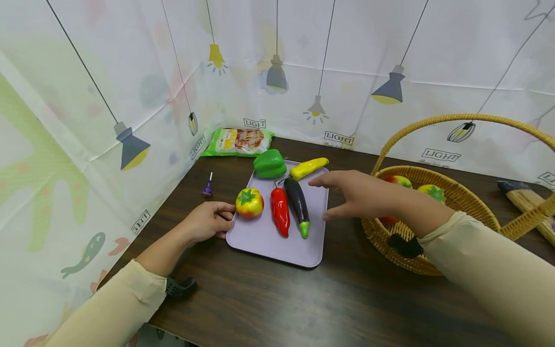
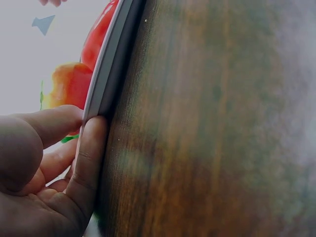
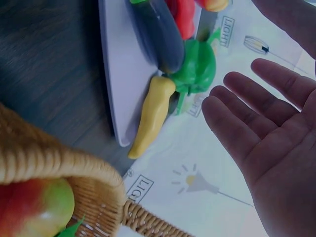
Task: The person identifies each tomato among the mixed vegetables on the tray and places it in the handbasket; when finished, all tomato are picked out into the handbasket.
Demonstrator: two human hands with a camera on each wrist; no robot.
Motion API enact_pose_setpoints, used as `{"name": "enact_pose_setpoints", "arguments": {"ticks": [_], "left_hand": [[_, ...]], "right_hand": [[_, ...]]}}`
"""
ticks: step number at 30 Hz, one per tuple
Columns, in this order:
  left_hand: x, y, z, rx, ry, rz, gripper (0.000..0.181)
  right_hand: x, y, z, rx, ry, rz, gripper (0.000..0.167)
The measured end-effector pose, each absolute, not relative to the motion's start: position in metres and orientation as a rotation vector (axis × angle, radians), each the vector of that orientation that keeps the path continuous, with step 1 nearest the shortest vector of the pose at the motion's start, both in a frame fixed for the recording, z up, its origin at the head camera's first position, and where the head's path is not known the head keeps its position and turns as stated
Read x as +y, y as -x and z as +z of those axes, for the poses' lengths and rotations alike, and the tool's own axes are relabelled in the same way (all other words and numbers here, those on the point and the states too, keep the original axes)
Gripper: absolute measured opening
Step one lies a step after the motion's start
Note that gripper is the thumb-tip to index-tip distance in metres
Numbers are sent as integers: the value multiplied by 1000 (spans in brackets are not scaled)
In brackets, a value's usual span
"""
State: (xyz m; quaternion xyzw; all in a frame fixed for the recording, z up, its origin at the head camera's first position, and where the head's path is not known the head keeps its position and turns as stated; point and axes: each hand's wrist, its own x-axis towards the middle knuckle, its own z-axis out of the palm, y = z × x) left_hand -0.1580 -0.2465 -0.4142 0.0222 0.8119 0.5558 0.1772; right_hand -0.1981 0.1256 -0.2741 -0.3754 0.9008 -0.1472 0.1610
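Note:
At the left edge of a light purple tray [image 1: 260, 246], my left hand [image 1: 207, 222] pinches the rim between thumb and finger, as the left wrist view shows. Close to that hand sits a yellow-red toy tomato [image 1: 249, 203]. A red chili pepper [image 1: 280, 212] and a dark eggplant [image 1: 297, 205] lie side by side mid-tray. Toward the far end are a green bell pepper [image 1: 270, 164] and a yellow pepper [image 1: 309, 167]. My right hand [image 1: 355, 195] hovers over the tray's right side, fingers extended and holding nothing; its spread palm [image 3: 286, 153] shows in the right wrist view.
A wicker basket [image 1: 374, 237] with a tall arched handle stands at the right, holding several red-yellow toy fruits. Behind the tray lies a green snack bag [image 1: 243, 141]. A purple-wrapped lollipop [image 1: 207, 188] is at the left. Printed cloth walls back the dark wooden table [image 1: 277, 299].

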Motion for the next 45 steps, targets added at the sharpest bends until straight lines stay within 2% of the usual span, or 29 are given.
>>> {"name": "enact_pose_setpoints", "arguments": {"ticks": [45], "left_hand": [[-243,158,-413,2300,-35,1572,48]], "right_hand": [[63,215,-299,2412,1114,-497,74]]}}
